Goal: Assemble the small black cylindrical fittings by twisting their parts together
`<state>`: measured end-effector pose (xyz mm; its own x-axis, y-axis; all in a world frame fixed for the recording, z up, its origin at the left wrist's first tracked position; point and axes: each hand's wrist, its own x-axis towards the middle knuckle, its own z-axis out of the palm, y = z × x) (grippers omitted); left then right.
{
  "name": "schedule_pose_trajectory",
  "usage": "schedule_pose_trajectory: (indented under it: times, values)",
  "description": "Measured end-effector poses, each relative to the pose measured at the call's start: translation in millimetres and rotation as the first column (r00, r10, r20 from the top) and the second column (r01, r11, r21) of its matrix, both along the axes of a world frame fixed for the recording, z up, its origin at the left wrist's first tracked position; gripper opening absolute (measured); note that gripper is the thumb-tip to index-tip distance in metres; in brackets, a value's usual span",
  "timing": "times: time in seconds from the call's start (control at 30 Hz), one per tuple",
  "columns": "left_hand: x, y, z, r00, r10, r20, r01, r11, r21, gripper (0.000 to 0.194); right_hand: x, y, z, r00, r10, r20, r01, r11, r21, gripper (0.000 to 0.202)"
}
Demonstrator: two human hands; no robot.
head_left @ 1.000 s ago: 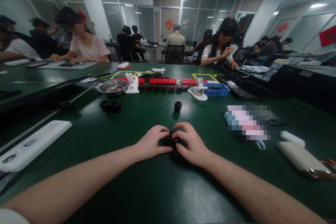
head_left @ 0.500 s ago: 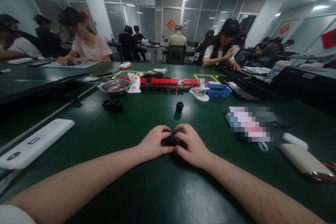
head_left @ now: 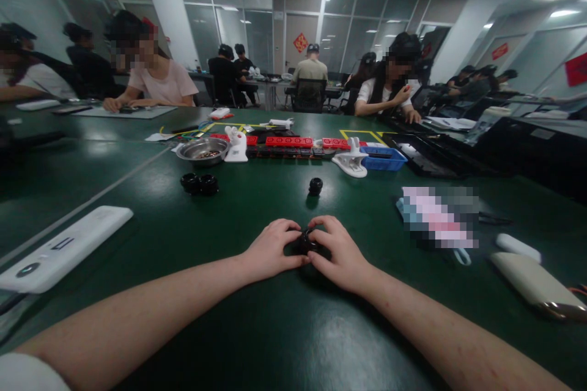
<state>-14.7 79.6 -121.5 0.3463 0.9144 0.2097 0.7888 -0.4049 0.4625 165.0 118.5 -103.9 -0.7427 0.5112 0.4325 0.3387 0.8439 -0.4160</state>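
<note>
A small glossy black round fitting with a ridged look sits low over the green table between my two hands. My left hand pinches it from the left with thumb and fingers. From the right, my right hand curls its fingers and thumb around the same piece, hiding much of it. Farther forward on the table stands a similar black fitting. Two more black fittings stand side by side to the left, below a metal bowl with small parts inside.
Beyond lie red plastic blocks, white clamps and a blue tray. A white power bank is at left; a pixelated packet and a beige case are at right. Co-workers sit across the table.
The long dark frame at the left edge of the table has moved back and left, mostly out of its earlier place. My hands keep nearly the same grip on the black fitting.
</note>
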Motion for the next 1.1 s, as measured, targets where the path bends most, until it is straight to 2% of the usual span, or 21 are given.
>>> schedule_pose_trajectory:
  times: [0.1, 0.27, 0.4, 0.57, 0.67, 0.77, 0.9, 0.97, 1.1]
  values:
    - [-0.5, 0.7, -1.0, 1.000, -0.003, -0.010, 0.003, 1.000, -0.008, 0.036, -2.8, 0.5, -2.3, 0.999, -0.034, -0.001, 0.034, 0.999, 0.017, 0.020]
    - [0.9, -0.7, 0.2, 1.000, 0.012, 0.007, -0.012, 1.000, -0.007, 0.033, -4.0, 0.0, -3.7, 0.999, -0.033, 0.024, 0.032, 0.999, 0.012, 0.005]
    - [-0.2, 0.0, -0.9, 0.999, 0.013, 0.029, -0.013, 1.000, 0.000, 0.034, -1.0, -0.6, -1.0, 0.999, 0.000, 0.049, 0.000, 1.000, -0.002, 0.013]
    - [-1.9, 1.6, -2.9, 1.000, 0.004, 0.017, -0.004, 1.000, -0.008, 0.037, -5.6, -0.8, -3.1, 0.993, -0.115, 0.016, 0.114, 0.991, 0.076, 0.029]
    - [-0.5, 0.9, -1.3, 1.000, 0.003, 0.014, -0.003, 1.000, 0.008, 0.031, -8.0, -1.2, -4.5, 0.989, -0.150, 0.004, 0.149, 0.984, 0.101, 0.017]
    - [0.4, 0.0, 0.7, 1.000, 0.003, 0.014, -0.003, 1.000, 0.010, 0.028, -5.8, -1.3, -3.5, 0.994, -0.103, 0.024, 0.100, 0.992, 0.077, 0.003]
    - [-1.0, 0.3, -0.1, 1.000, 0.008, 0.022, -0.008, 1.000, 0.004, 0.032, -1.5, -1.6, -1.5, 0.996, -0.078, 0.034, 0.077, 0.996, 0.041, 0.013]
    - [-1.8, 1.1, -2.0, 1.000, -0.001, 0.012, 0.001, 1.000, 0.002, 0.033, -2.1, -2.2, -1.3, 0.994, -0.107, 0.031, 0.106, 0.993, 0.052, 0.013]
    - [-2.1, 2.5, -4.8, 1.000, -0.011, 0.000, 0.011, 1.000, 0.011, 0.036, -7.5, -3.4, -3.0, 0.984, -0.179, 0.004, 0.178, 0.979, 0.097, 0.026]
